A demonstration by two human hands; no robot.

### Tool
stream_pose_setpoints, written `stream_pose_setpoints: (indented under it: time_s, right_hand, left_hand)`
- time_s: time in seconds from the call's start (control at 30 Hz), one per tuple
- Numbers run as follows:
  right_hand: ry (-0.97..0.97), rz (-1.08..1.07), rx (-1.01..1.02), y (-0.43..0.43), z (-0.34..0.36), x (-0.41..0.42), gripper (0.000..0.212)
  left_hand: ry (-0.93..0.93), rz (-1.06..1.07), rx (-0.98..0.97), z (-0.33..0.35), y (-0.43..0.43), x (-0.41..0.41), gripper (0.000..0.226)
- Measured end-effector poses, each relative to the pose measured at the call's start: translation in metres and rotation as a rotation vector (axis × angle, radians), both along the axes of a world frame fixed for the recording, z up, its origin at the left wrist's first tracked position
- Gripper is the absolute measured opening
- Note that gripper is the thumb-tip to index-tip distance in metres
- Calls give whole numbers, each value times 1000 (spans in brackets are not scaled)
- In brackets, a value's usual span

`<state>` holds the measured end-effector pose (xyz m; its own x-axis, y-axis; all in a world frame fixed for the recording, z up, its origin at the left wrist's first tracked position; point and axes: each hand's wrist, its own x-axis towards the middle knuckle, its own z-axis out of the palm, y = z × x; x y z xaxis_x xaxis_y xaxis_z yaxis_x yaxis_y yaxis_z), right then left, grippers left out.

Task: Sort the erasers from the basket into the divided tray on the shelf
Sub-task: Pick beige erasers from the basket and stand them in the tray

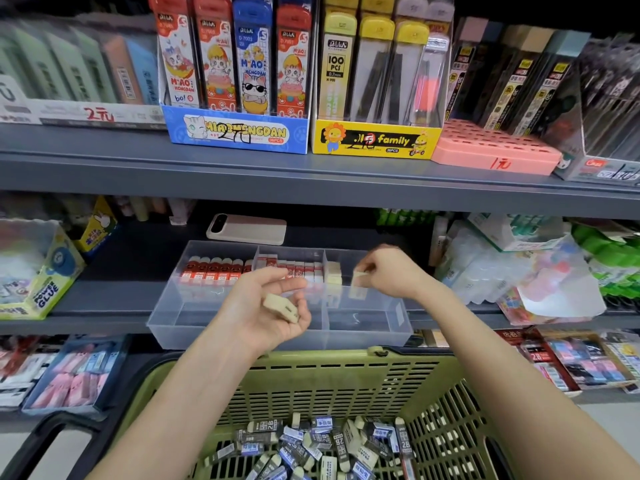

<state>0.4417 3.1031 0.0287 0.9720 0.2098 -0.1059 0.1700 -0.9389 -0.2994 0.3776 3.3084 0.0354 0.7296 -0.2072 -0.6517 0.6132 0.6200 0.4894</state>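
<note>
At the bottom of the frame the green basket (311,362) holds a loose heap of erasers (311,445), some bare and cream, many in dark or blue printed sleeves, so much sorting is left. Above its rim, at centre, the left hand (263,303) lies palm up with its fingers curled round a cream eraser (281,308), a reserve waiting its turn. To the right and a little farther in, the right hand (388,271) pinches a second cream eraser (359,278) between thumb and fingertips, over the right compartment of the clear divided tray (242,336) on the shelf (104,303). That compartment has a short row of cream erasers (333,273) at its back; the middle holds red-and-white sleeved erasers (298,270), the left red sleeved erasers (214,271). The step in hand looks like placing. The next move likely calls for lowering this piece beside the cream row, letting go, then taking the one from the left palm. A phone (246,229) lies behind the tray.
</note>
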Motion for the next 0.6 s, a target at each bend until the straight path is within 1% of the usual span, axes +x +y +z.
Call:
stream_pose_setpoints:
  time_s: [0.07, 0.13, 0.27, 0.33, 0.37, 0.43, 0.47, 0.5, 0.53, 0.57, 0.6]
  right_hand:
    - [110, 26, 90, 2, -3, 6, 17]
    - [222, 20, 153, 2, -6, 8, 20]
    - [247, -21, 245, 2, -13, 6, 24]
    - [218, -37, 269, 1, -12, 3, 26]
    - [168, -37, 248, 0, -12, 0, 27]
    - [-20, -46, 195, 2, -7, -9, 31]
    - [-104, -39, 230, 4, -4, -16, 35]
    - [-136, -18, 327, 8, 0, -25, 36]
    - [-122, 25, 449, 13, 5, -35, 31]
    - [-92, 75, 523, 19, 10, -44, 24]
    - [-71, 114, 545, 25, 13, -52, 18]
  left_hand:
    - [6, -1, -19, 2, 1, 0, 25]
    - [-13, -22, -13, 2, 3, -1, 26]
    - [-90, -46, 38, -2, 5, -2, 21]
    - [-139, -43, 55, -4, 4, -3, 14]
    - [-162, -43, 66, -6, 4, -4, 14]
    - [-236, -79, 133, -9, 2, -6, 20]
    - [-288, -99, 177, -10, 1, -7, 23]
    - [-345, -105, 214, -11, -1, -8, 26]
    - [-401, -100, 240, -11, -2, -9, 27]
    - [-455, -92, 256, -12, -4, -9, 28]
    - [-508, -88, 269, -13, -6, -10, 29]
